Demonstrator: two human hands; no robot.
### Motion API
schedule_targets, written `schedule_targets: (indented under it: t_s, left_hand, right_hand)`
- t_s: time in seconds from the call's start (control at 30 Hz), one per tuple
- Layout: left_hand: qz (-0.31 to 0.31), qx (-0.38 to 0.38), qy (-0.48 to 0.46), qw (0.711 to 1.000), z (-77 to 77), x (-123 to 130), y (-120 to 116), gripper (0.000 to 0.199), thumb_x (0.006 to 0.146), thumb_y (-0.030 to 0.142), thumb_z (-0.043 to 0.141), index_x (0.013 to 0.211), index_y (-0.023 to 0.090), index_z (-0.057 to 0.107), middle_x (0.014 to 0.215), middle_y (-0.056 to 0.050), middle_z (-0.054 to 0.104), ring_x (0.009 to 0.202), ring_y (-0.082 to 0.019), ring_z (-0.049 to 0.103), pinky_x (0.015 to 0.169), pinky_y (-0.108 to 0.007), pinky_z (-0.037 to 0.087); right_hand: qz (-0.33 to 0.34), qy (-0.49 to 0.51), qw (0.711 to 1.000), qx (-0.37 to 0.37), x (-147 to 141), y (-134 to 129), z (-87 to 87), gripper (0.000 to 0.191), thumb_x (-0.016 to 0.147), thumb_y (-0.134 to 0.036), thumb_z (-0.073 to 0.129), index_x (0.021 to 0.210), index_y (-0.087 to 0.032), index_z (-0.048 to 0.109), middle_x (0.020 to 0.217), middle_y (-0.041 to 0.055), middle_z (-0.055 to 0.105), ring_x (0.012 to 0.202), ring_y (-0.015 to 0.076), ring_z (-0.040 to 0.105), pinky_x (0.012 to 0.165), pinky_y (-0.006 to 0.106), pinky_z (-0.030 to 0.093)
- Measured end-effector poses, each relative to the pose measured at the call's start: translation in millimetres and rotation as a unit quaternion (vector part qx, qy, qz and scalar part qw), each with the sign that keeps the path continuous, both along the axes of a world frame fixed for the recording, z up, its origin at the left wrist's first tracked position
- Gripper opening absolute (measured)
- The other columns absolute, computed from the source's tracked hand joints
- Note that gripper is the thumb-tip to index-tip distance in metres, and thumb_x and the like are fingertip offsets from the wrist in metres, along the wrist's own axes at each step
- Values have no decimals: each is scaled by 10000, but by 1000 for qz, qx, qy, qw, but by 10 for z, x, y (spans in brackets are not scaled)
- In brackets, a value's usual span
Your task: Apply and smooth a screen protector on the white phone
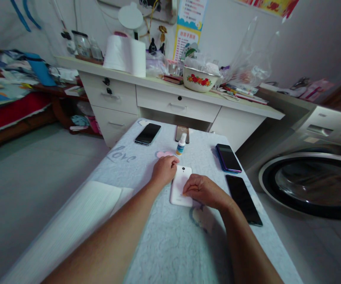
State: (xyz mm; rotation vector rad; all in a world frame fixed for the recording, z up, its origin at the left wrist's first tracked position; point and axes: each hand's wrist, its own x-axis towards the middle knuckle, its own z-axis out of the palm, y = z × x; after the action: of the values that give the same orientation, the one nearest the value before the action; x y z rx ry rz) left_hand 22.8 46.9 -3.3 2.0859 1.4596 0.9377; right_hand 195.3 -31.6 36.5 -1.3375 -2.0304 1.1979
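A white smartphone [178,189] lies back side up on the cloth-covered table, its camera at the far end. At its upper left edge, my left hand [165,169] has its fingers curled against the phone, steadying it. Over the phone's lower right part, my right hand [201,189] is closed in a pinch, fingertips down at the back cover. A tiny orange spot shows by those fingertips; what they hold, if anything, cannot be made out. Just beyond the phone stands a small white spray bottle [181,145] with a blue label.
Around the table lie a black phone [148,134] at far left, another phone [186,131] behind the bottle, stacked phones [229,158] and a large dark phone [244,200] at right. A folded white cloth [93,201] lies left. Behind is a desk [164,96]; a washing machine [315,157] stands right.
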Motion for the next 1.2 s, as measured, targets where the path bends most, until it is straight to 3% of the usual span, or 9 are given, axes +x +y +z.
schedule_targets:
  t_s: [0.17,0.37,1.2]
  left_hand:
    - [-1,-6,3,1000,-2,5,-1,222,760,87,521,882,183,680,898,-30,706,806,-145,613,751,-247,470]
    - [0,0,-1,1000,-13,7,8,220,753,83,529,878,182,680,887,-31,709,791,-148,616,739,-251,470]
    - [-3,10,5,1000,-31,10,18,223,763,93,519,890,181,680,919,-39,713,798,-152,620,738,-257,470]
  right_hand:
    - [-62,17,997,39,18,69,-104,107,757,-111,625,767,-194,692,848,7,617,748,126,618,723,236,482]
    - [-105,-59,984,128,-13,104,-80,123,808,-141,609,809,-198,718,842,27,608,798,148,591,741,262,448]
    - [-257,-146,927,231,-154,304,-217,131,828,-143,601,837,-179,727,830,39,623,779,144,590,742,242,421]
